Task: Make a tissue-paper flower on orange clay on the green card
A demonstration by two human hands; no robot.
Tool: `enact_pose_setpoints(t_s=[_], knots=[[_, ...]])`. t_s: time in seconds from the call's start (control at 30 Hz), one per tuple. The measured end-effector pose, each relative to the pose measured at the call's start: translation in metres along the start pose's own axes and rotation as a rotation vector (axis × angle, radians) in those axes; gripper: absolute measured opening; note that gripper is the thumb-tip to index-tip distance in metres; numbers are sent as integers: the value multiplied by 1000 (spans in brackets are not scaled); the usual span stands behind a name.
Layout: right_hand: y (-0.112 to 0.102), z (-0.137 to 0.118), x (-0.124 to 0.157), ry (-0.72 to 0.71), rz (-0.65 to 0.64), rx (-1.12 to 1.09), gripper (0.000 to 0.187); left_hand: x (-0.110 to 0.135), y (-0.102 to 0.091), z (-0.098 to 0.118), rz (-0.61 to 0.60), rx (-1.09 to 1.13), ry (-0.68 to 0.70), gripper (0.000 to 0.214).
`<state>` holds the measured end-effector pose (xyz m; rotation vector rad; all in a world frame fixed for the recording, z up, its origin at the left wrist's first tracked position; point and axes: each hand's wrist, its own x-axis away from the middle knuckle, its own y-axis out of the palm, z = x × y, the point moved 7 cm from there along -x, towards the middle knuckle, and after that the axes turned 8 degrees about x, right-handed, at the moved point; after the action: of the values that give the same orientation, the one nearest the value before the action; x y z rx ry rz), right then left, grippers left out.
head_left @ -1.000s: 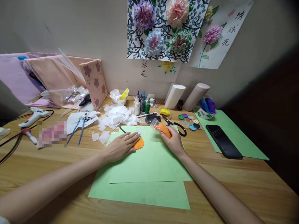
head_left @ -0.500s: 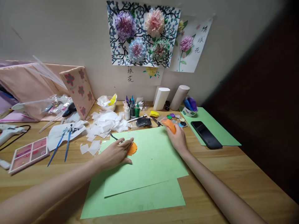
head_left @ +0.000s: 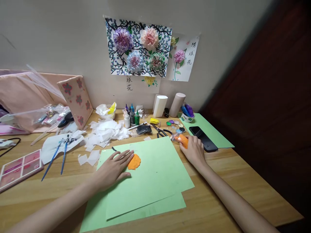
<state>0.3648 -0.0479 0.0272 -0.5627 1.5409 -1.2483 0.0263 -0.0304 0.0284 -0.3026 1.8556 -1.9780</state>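
Observation:
My left hand [head_left: 113, 169] lies flat with fingers stretched on the upper green paper sheet [head_left: 155, 191]. Beside its fingertips is a flattened orange clay piece [head_left: 134, 161] with an uneven edge, stuck to or resting on the sheet; I cannot tell which. A short dark strip [head_left: 115, 149] shows above those fingers. To the right of the sheet, my right hand [head_left: 194, 152] is closed around a clear-wrapped pack of orange clay [head_left: 182, 139], low over the wooden table. Its fingertips are partly hidden. Black-handled scissors [head_left: 160, 131] lie just left of the pack.
A black phone [head_left: 203, 139] lies right beside my right hand. Behind the sheet are paint bottles [head_left: 132, 118], a black clay pack [head_left: 143, 129] and small coloured clay lumps [head_left: 175, 123]. White paper scraps [head_left: 104, 132], paintbrushes [head_left: 64, 155] and a pink palette [head_left: 20, 170] lie left.
My right hand has carried the orange clay pack rightwards off the green sheet, towards the phone. My left hand uncovers more of the orange piece. The camera view has shifted slightly.

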Motion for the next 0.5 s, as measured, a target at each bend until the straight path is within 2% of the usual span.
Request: enact_pose_setpoints(t_s=[0.1, 0.27, 0.37, 0.5], knots=[[-1, 1, -1, -19, -36, 9, 25, -9, 3, -11, -2, -26, -8, 62], [1, 30, 2, 27, -95, 3, 22, -28, 2, -31, 87, -87, -49, 58], [1, 40, 6, 21, -109, 4, 23, -35, -2, -27, 117, -78, -29, 54], [-13, 32, 3, -20, -44, -31, 22, -34, -2, -16, 90, -20, -57, 43]])
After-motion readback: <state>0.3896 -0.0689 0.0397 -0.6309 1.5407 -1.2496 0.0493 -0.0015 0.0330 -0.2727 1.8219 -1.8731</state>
